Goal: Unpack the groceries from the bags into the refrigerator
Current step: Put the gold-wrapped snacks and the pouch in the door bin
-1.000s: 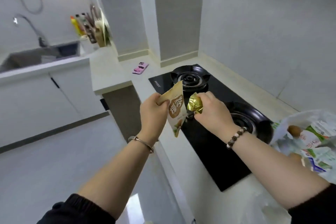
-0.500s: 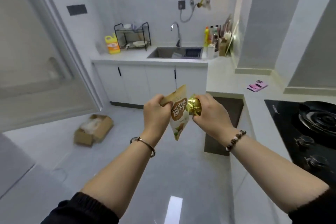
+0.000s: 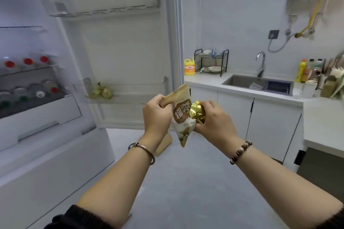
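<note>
- Two packets are in hand, mid-scene, in front of the open fridge (image 3: 55,154). The left hand (image 3: 158,115) grips the top of a pouch (image 3: 183,119). The right hand (image 3: 216,122) is curled round a gold pack (image 3: 197,114). Both grips are closed on their loads.
- Neither packet is in the fridge yet. Both hang over the floor, near the door shelf (image 3: 130,96).
- Drop risk: the pouch is held at its upper end only and hangs tilted. A loosened grip during the reach would let it fall to the floor.
- Transfer risk: the two packets touch. Passing one to the other hand may dislodge either.
- Placement risk: the door shelf holds produce (image 3: 101,91) at its left end. A careless set-down could shove it or leave the pouch leaning over the rail.
- Shelf risk: bottles (image 3: 28,61) crowd the left shelves. A packet pushed among them may tip one.
</note>
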`<state>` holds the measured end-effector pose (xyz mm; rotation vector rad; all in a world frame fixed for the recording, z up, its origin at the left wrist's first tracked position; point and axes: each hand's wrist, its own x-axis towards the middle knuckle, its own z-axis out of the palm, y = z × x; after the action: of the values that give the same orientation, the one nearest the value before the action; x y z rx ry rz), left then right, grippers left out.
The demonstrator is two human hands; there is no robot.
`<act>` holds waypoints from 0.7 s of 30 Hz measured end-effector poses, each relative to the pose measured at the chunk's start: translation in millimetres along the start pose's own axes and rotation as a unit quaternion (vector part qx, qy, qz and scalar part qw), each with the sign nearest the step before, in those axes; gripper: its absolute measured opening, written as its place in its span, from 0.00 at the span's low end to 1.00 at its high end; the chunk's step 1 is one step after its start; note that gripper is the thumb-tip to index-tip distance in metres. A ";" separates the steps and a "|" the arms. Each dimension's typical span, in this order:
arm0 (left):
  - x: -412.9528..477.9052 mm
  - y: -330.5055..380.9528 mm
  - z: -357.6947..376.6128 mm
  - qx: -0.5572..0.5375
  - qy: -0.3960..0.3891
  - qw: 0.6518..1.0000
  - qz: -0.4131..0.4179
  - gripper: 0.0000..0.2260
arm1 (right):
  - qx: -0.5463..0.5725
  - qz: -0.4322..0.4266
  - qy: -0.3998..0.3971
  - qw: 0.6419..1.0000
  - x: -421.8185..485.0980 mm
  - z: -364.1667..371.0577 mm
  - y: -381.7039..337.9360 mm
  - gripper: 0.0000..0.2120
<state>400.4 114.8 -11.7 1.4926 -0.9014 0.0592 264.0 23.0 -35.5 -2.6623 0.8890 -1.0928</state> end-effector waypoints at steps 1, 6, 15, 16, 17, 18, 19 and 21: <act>10.3 -0.7 -7.3 -0.003 0.011 1.000 0.007 0.11 | 0.005 -0.005 0.008 1.000 9.1 4.2 -6.7 0.21; 65.1 1.9 -34.1 -0.027 0.074 0.996 0.032 0.10 | 0.029 -0.020 0.041 0.999 50.3 18.8 -27.5 0.20; 163.6 20.1 -56.3 -0.009 0.209 0.973 0.093 0.07 | 0.046 -0.068 0.082 0.993 123.7 23.1 -30.7 0.20; 171.7 18.2 -54.7 0.002 0.217 0.971 0.099 0.07 | 0.047 -0.077 0.083 0.992 131.1 25.1 -29.1 0.20; 179.1 14.8 -52.0 0.018 0.222 0.969 0.103 0.08 | 0.047 -0.085 0.084 0.992 137.7 27.1 -27.5 0.20; 184.8 10.7 -48.5 0.035 0.223 0.969 0.104 0.09 | 0.047 -0.092 0.085 0.991 143.7 29.5 -25.7 0.20; 189.1 5.9 -44.3 0.050 0.222 0.968 0.103 0.09 | 0.047 -0.096 0.085 0.991 148.8 32.0 -24.0 0.20; 196.1 -4.6 -35.6 0.068 0.216 0.969 0.095 0.08 | 0.047 -0.103 0.082 0.990 157.0 37.6 -20.6 0.20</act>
<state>554.2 49.8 97.1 1.4361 -0.6899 0.5767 387.8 -52.8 38.1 -2.6621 0.5788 -1.3803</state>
